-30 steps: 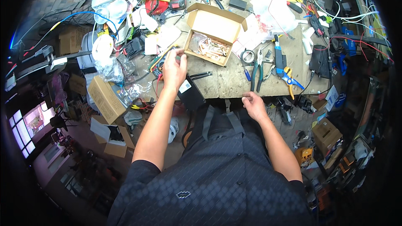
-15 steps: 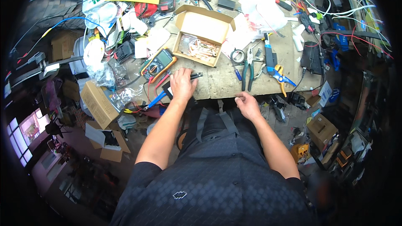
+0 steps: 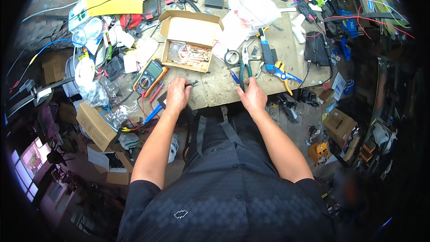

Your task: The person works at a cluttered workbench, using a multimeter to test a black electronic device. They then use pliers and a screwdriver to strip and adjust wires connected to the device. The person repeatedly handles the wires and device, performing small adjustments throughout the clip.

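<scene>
At the table's near edge, my left hand (image 3: 178,95) is closed, with fingers curled round a thin black rod-like thing (image 3: 192,83) whose end pokes out on the right. Its kind is hidden by my fingers. A blue-handled tool (image 3: 153,113) lies just left of that wrist, partly covered. My right hand (image 3: 253,97) grips the handle ends of pliers (image 3: 245,68) with dark green handles. The pliers lie on the table, jaws pointing away from me. Beyond my left hand stands an open cardboard box (image 3: 187,68) holding copper-coloured pieces and a clear bag.
A yellow-and-black multimeter (image 3: 150,77) lies left of the box. Right of the pliers are a blue cutter with orange handles (image 3: 274,62) and a roll of tape (image 3: 231,57). A black power adapter (image 3: 317,47) sits at the right edge. Plastic bags and wires clutter the left.
My right hand has moved forward from the table's edge onto the pliers' handles and taken hold of them. The left hand stays near the multimeter. The view has shifted, so the table sits further left.
</scene>
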The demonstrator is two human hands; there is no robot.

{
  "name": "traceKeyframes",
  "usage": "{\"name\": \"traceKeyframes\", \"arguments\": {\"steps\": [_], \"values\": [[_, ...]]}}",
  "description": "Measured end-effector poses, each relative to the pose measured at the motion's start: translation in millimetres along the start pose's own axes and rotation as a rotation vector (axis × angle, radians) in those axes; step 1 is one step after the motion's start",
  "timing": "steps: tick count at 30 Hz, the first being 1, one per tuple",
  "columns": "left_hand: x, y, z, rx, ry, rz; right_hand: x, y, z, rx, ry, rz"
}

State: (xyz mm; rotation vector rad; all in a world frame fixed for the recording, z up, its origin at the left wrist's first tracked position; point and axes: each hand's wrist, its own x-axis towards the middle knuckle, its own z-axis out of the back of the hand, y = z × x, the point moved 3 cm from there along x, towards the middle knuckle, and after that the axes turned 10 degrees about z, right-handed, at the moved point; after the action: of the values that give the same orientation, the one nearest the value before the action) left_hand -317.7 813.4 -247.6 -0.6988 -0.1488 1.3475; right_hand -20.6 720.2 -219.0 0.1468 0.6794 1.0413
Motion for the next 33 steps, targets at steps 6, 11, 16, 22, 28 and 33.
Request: {"name": "traceKeyframes", "arguments": {"steps": [6, 11, 16, 22, 28, 33], "values": [[-18.7, -14.5, -6.0, 0.101, -0.209, 0.081, 14.1, -6.7, 3.0, -0.080, 0.058, 0.110], [-30.3, -16.1, -7.1, 0.241, -0.348, 0.184, 21.8, -15.3, 18.3, 0.036, -0.119, 0.078], [-29.8, -1.6, -8.1, 0.202, -0.288, 0.172, 39.3, -33.9, 48.0, 0.307, -0.210, 0.158], [-31.0, 8.2, -9.6, 0.187, -0.291, 0.132, 32.8, -70.3, 77.8, 0.295, -0.421, 0.155], [-33.7, 1.8, -7.1, 0.079, -0.345, 0.158, 71.7, -108.3, 108.1, -0.040, -0.456, 0.131], [-35.0, 7.9, -12.6, 0.054, -0.366, 0.158, 95.2, -87.8, 112.8, -0.182, -0.328, 0.180]]}}
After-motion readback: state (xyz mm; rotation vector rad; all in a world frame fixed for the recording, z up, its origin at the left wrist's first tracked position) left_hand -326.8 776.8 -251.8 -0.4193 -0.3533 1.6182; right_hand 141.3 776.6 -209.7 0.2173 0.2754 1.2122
